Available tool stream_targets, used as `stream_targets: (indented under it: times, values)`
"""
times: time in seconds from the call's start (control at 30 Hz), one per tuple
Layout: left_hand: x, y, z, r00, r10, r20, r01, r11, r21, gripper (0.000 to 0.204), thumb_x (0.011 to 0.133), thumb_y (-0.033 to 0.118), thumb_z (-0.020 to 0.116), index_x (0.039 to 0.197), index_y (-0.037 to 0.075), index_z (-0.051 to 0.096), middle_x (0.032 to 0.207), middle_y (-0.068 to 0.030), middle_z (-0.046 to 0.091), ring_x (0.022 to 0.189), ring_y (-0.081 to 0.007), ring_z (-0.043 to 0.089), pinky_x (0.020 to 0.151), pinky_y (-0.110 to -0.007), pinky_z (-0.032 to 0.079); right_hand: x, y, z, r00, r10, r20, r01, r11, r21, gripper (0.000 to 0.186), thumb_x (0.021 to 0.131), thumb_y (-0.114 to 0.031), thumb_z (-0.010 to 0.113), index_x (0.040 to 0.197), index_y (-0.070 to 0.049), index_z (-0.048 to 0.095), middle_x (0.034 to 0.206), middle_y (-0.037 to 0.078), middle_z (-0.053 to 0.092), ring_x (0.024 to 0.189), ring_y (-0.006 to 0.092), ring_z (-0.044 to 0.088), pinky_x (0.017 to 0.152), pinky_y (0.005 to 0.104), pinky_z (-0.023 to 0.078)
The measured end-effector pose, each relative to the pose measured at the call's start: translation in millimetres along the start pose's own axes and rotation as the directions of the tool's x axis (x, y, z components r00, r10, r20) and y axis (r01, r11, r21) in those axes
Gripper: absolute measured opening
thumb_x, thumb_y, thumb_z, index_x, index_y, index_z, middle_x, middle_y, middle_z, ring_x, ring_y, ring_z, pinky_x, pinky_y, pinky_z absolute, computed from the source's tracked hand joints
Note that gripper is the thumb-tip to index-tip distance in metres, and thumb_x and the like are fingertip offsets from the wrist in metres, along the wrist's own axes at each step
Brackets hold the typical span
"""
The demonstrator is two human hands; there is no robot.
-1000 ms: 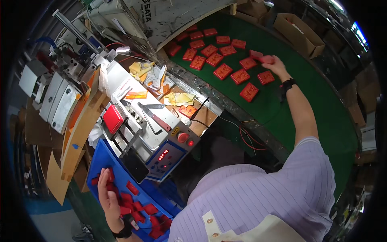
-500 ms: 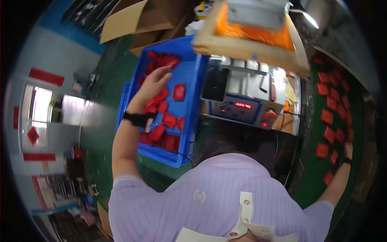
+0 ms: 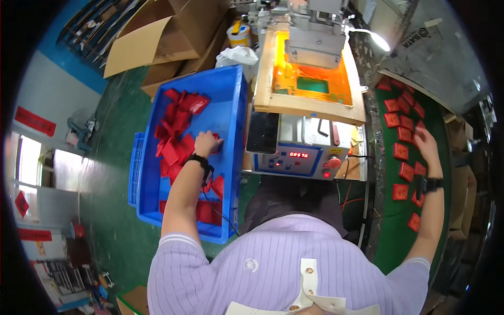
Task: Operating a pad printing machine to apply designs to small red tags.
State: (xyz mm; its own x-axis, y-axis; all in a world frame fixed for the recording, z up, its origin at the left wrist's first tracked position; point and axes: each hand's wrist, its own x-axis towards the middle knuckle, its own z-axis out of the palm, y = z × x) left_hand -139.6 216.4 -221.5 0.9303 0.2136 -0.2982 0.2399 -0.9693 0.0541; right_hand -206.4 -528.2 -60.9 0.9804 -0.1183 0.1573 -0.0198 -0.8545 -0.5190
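Inside the blue plastic bin point(image 3: 235, 105), my left hand point(image 3: 206, 144) has its fingers curled over a flat red piece point(image 3: 217, 137), mostly hidden beneath them. A heap of similar red pieces point(image 3: 177, 149) lies along the bin's left side. Over on the right, my right hand point(image 3: 426, 146) reaches onto a green strip point(image 3: 391, 223). Its fingertips close on the edge of a small red square point(image 3: 420, 125), largely covered by the hand. Rows of red squares with faint markings point(image 3: 400, 191) lie on that strip.
Between the hands stands a machine with a lit red display point(image 3: 298, 155) and a red knob point(image 3: 334, 161). Above it hangs a wooden-framed orange screen point(image 3: 315, 109). A dark phone-like slab point(image 3: 262, 132) lies on the machine's left. Cardboard boxes point(image 3: 184, 37) stand behind the bin.
My left hand has come down and right within the bin, onto a red piece. My right hand has moved farther up the green strip. The whole view has shifted.
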Motion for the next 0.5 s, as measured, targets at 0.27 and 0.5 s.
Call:
stream_targets:
  times: [0.27,0.5]
  values:
    - [-25.4,-19.8,-43.6,0.933,0.253,-0.256,-0.331,0.883,-0.332,0.035,0.073,0.023,0.065,0.101,0.002,0.065,0.093,-0.0192,0.065,0.092,-0.0304,0.063,0.081,-0.037,0.05,46.1,-180.5,76.0,0.949,-0.255,0.186,0.208,0.948,0.24,0.032,0.084,-0.011,0.058,0.113,0.002,0.055,0.104,0.009,0.063,0.094,0.0134,0.059,0.083,0.0269,0.047]
    - [-94.8,20.9,-168.6,0.941,0.204,-0.271,-0.335,0.433,-0.837,0.029,0.082,0.009,0.066,0.109,0.0,0.059,0.098,-0.0041,0.063,0.087,-0.012,0.059,0.079,-0.024,0.048,81.0,-233.0,122.2,0.774,-0.627,0.081,0.429,0.616,0.661,0.042,0.077,-0.023,0.071,0.111,-0.003,0.058,0.105,0.01,0.063,0.096,0.0186,0.06,0.084,0.0308,0.047]
